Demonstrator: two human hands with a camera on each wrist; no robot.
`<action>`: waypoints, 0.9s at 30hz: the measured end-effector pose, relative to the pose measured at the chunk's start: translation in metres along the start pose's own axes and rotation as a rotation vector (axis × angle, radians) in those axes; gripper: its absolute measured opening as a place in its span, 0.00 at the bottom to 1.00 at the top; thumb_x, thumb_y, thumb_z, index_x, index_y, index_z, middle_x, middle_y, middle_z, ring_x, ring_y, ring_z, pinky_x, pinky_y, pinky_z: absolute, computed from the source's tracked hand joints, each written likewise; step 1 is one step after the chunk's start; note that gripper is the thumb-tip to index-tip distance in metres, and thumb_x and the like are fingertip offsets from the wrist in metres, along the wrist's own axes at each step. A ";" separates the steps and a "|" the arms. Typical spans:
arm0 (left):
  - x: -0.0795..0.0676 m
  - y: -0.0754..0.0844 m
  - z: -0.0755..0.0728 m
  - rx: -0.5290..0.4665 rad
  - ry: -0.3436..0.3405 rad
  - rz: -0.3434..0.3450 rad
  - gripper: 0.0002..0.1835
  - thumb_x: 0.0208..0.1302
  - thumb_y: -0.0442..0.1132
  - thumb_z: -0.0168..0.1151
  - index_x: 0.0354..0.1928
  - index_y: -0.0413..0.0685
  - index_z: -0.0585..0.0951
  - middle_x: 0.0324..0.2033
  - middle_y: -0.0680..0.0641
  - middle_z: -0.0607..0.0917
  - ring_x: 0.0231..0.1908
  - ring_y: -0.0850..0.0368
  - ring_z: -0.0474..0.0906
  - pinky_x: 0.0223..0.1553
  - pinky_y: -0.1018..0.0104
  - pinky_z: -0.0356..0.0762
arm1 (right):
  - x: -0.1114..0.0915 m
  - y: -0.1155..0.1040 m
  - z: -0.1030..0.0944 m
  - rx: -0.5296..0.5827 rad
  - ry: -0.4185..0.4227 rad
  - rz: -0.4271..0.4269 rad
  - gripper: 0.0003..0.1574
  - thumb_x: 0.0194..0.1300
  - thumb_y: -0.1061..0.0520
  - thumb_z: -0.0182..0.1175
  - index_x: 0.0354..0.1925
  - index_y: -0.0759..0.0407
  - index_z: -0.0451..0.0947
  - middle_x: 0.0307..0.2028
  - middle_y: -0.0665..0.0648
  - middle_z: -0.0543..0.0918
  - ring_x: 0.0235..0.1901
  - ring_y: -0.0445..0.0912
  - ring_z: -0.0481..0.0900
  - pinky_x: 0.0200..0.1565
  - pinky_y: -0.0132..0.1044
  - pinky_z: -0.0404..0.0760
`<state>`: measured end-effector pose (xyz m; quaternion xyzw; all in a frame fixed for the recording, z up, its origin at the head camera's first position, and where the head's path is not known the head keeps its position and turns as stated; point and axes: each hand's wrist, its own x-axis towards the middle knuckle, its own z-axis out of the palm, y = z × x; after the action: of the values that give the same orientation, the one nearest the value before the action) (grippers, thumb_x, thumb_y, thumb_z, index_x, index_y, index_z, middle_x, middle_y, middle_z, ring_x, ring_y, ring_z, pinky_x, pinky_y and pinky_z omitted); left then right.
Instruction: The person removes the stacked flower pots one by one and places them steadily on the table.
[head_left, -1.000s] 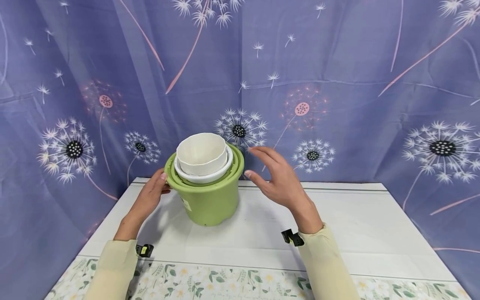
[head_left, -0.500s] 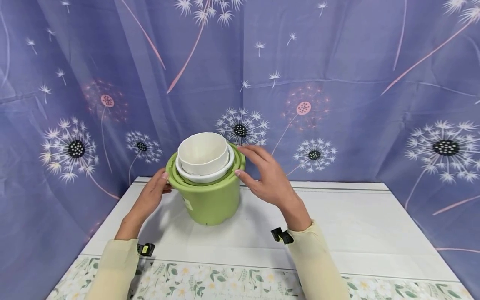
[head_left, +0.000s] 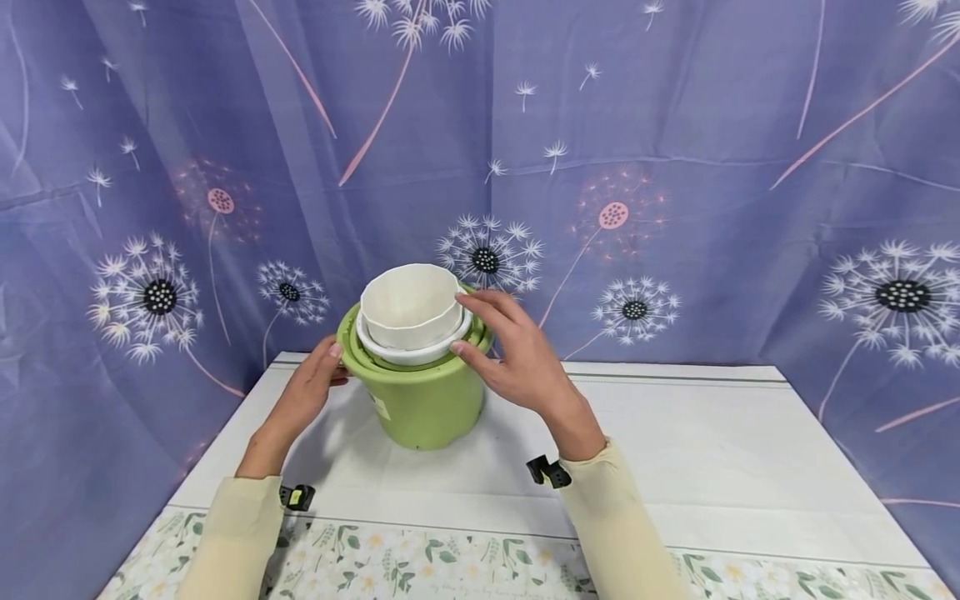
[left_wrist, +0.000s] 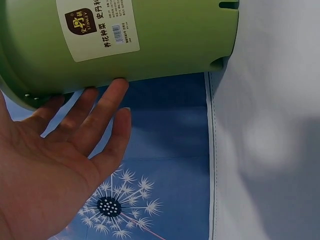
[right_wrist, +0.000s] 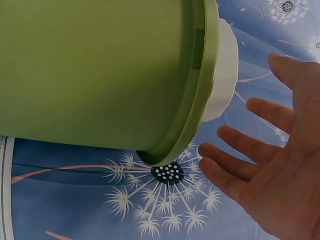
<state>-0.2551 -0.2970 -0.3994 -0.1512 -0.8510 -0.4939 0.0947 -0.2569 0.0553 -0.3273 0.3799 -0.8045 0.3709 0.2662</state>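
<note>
A large green flowerpot (head_left: 431, 412) stands on the table with smaller pots nested inside it. Within its rim show another green rim (head_left: 375, 362), a round white pot (head_left: 408, 357) and, topmost, a cream-white faceted pot (head_left: 412, 308). My left hand (head_left: 303, 392) rests at the green pot's left rim, its spread fingers (left_wrist: 117, 92) touching the outer wall under the lip. My right hand (head_left: 517, 358) reaches over the right rim with loosely bent fingers, fingertips close to the two white pots. In the right wrist view its fingers (right_wrist: 235, 137) are spread apart beyond the rim, holding nothing.
A white table covering (head_left: 675, 450) lies under the pot, with a floral-printed strip (head_left: 420, 558) along the front. Purple dandelion-print curtains (head_left: 675, 100) hang behind and at both sides. A printed label (left_wrist: 102, 25) is on the green pot's wall.
My right hand has moved left from beside the green flowerpot to over its rim, up to the white pots. The left hand stays at the left rim.
</note>
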 end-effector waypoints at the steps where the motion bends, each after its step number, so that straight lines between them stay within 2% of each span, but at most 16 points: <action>1: 0.000 0.000 0.000 -0.002 -0.001 0.000 0.31 0.89 0.52 0.34 0.83 0.42 0.59 0.70 0.31 0.73 0.61 0.32 0.78 0.64 0.32 0.72 | 0.000 0.000 0.001 0.002 0.002 0.000 0.37 0.74 0.47 0.69 0.75 0.54 0.73 0.70 0.61 0.75 0.72 0.54 0.72 0.70 0.54 0.73; 14: 0.001 0.001 0.001 -0.012 0.003 -0.012 0.30 0.89 0.51 0.34 0.82 0.42 0.60 0.68 0.31 0.75 0.59 0.33 0.79 0.64 0.32 0.72 | 0.006 -0.002 0.014 0.006 0.000 0.041 0.37 0.74 0.45 0.68 0.76 0.50 0.73 0.70 0.61 0.73 0.68 0.54 0.75 0.68 0.53 0.76; 19: 0.001 0.001 0.001 -0.015 0.006 -0.011 0.30 0.89 0.51 0.35 0.82 0.43 0.61 0.68 0.31 0.75 0.60 0.32 0.79 0.65 0.32 0.72 | 0.007 -0.002 0.019 -0.028 -0.002 0.048 0.37 0.74 0.45 0.68 0.76 0.50 0.73 0.71 0.63 0.72 0.65 0.54 0.77 0.65 0.53 0.78; 27: 0.001 0.000 0.000 -0.017 0.009 -0.020 0.30 0.89 0.52 0.35 0.82 0.43 0.61 0.67 0.30 0.75 0.60 0.32 0.79 0.64 0.33 0.73 | 0.007 -0.003 0.029 -0.108 0.029 0.011 0.34 0.74 0.45 0.68 0.74 0.50 0.75 0.70 0.67 0.72 0.63 0.58 0.77 0.59 0.56 0.80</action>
<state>-0.2565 -0.2966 -0.3993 -0.1411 -0.8480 -0.5026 0.0921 -0.2626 0.0275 -0.3377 0.3550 -0.8216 0.3338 0.2959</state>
